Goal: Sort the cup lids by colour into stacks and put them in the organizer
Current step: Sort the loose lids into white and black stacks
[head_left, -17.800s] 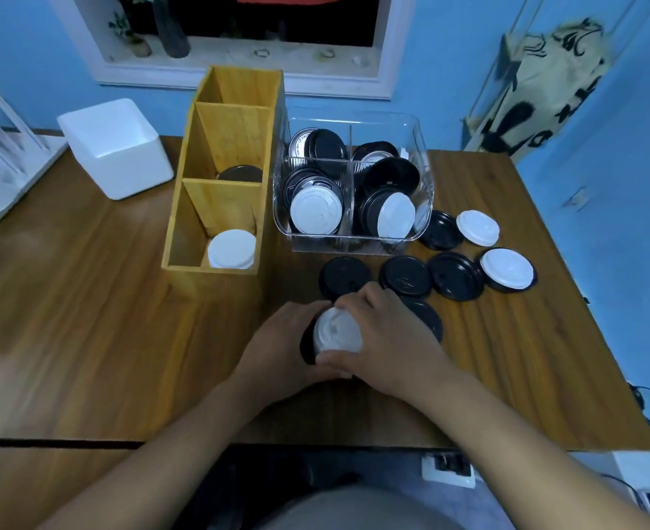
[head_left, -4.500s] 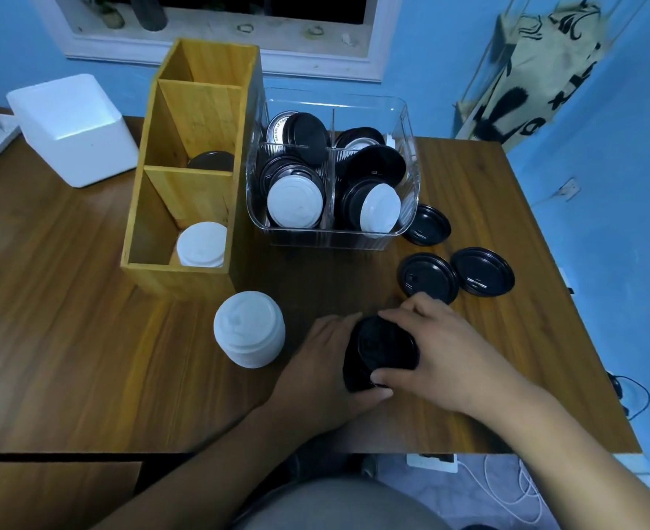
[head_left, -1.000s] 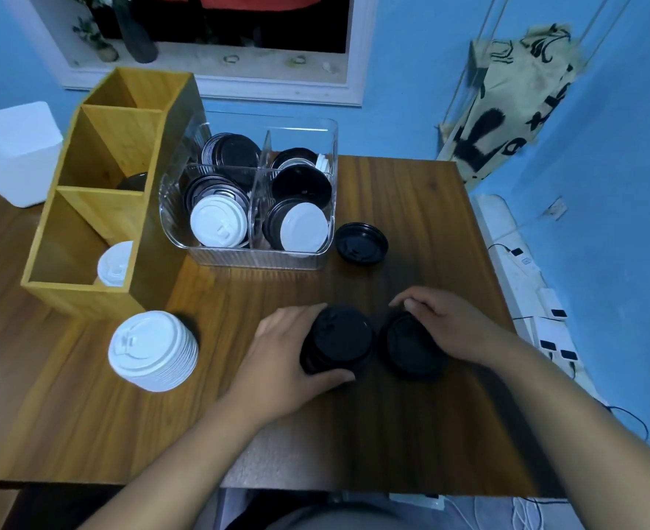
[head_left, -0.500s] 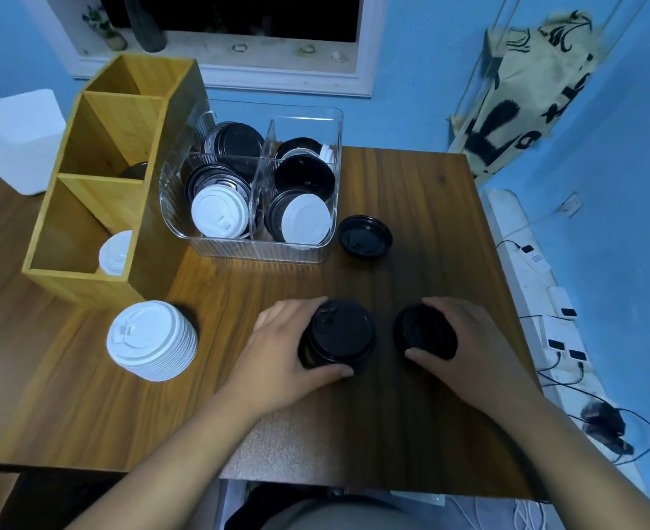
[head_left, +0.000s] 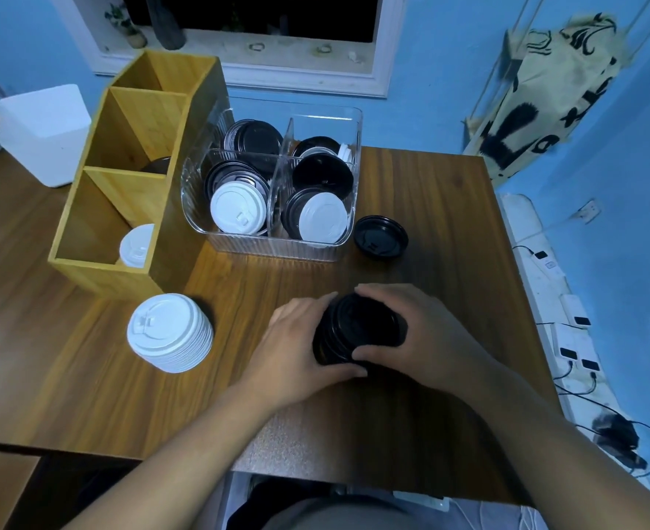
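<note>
A brown wooden surface (head_left: pixel 430 193) stands against a blue wall. Near the middle, the left hand (head_left: pixel 296 353) and right hand (head_left: pixel 426 334) both curl around a stack of black lids (head_left: pixel 357 327), gripping it from either side. Far left stands the wooden organizer (head_left: pixel 97 277), with a white lid (head_left: pixel 136 246) in its nearest compartment. Just right of it, a clear bin (head_left: pixel 277 250) holds mixed lids. A white lid stack (head_left: pixel 168 332) sits left of the hands. One loose black lid (head_left: pixel 381 237) lies beside the bin.
</note>
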